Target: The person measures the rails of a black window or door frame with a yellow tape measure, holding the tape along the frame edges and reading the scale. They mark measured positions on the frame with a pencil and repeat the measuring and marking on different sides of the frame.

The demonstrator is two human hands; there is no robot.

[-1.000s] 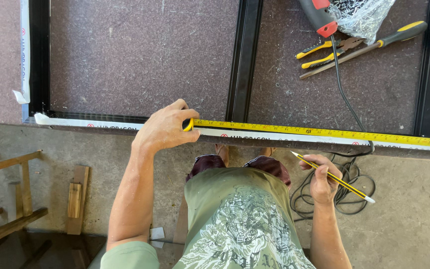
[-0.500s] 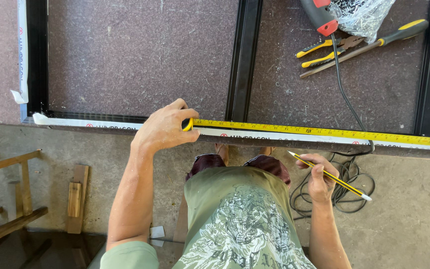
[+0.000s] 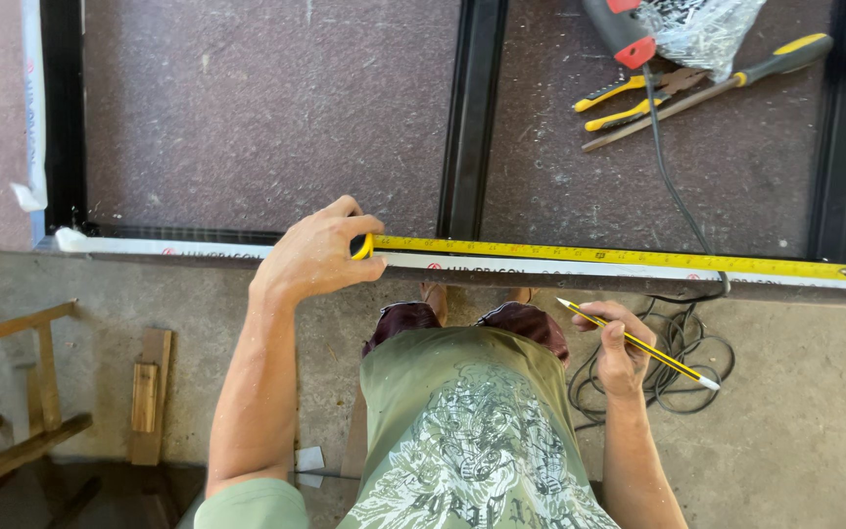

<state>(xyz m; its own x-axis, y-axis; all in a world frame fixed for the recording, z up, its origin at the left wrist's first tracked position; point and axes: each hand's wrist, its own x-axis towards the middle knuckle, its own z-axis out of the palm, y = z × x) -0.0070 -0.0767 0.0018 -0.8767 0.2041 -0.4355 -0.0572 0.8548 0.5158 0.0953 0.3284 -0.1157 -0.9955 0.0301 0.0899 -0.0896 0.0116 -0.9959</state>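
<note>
Your left hand (image 3: 317,257) pins the yellow tape measure (image 3: 619,258) flat along the white-wrapped bar (image 3: 198,250); keep it taut. Your right hand (image 3: 621,345) grips the pencil (image 3: 638,344) just below; mark squarely at the tape's edge.

My left hand (image 3: 317,257) covers the case of the yellow tape measure (image 3: 619,257), so I cannot see how my fingers close round it. The far left end of the white-wrapped bar (image 3: 198,247) sits under a crumpled flap, and its right end runs off the frame. My right hand (image 3: 619,345) hides the middle of the pencil (image 3: 638,343). The power tool (image 3: 619,27) at the far edge is cut off, only its red and grey end showing, and the clear plastic bag (image 3: 702,27) beside it is cropped too. The wooden frame (image 3: 7,392) at the near left is cut by the edge. My feet are mostly hidden beneath the bar.
</note>
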